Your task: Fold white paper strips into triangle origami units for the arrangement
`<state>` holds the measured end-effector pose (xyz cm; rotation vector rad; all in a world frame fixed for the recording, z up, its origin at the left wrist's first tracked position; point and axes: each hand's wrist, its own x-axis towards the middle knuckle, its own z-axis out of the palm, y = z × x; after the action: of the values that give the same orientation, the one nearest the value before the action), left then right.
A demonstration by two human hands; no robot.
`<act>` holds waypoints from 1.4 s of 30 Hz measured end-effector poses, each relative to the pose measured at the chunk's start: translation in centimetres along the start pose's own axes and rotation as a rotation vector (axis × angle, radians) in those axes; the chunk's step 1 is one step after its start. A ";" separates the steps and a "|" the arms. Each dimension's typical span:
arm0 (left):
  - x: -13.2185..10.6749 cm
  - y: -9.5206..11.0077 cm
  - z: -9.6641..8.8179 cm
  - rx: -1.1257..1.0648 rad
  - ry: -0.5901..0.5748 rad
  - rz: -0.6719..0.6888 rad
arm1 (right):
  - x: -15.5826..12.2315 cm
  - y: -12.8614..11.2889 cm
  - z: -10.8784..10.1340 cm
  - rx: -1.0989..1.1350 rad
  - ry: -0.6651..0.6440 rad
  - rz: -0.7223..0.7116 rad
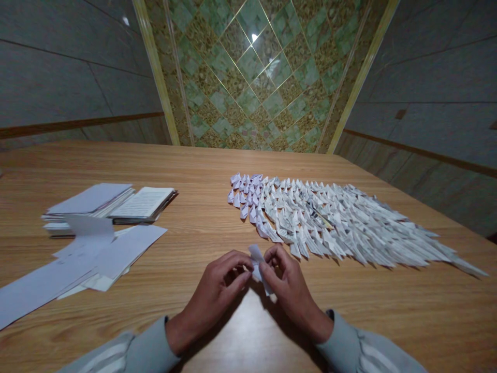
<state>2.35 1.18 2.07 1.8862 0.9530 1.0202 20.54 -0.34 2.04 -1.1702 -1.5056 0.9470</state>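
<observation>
Both my hands meet near the front middle of a wooden table [217, 166]. My left hand [215, 292] and my right hand [289, 287] each pinch the same small folded piece of white paper [257, 261], which stands up between the fingertips. Just beyond my right hand lies a wide spread of several small folded paper pieces [334, 220], laid in overlapping rows toward the right. Grey sleeves cover both wrists.
At the left lie loose white paper strips and sheets [97, 254], with a stack of opened booklets [124, 203] behind them. A tiled wall with a green and gold panel rises behind the table. The table's right edge runs diagonally past the folded pieces.
</observation>
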 end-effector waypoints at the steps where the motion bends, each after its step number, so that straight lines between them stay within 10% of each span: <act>1: 0.0 0.1 0.1 0.007 -0.008 0.016 | -0.1 0.0 0.1 -0.008 -0.018 -0.001; 32: 0.0 0.1 0.9 -0.350 -0.052 -0.166 | -0.3 0.4 0.1 0.099 -0.151 0.017; 42: -0.1 0.6 1.3 -0.412 0.048 -0.238 | -0.5 0.6 0.4 -0.430 0.030 -0.229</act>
<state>3.66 0.49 2.05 1.3812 0.8900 1.0291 20.32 -0.67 1.24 -1.2660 -1.8292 0.4602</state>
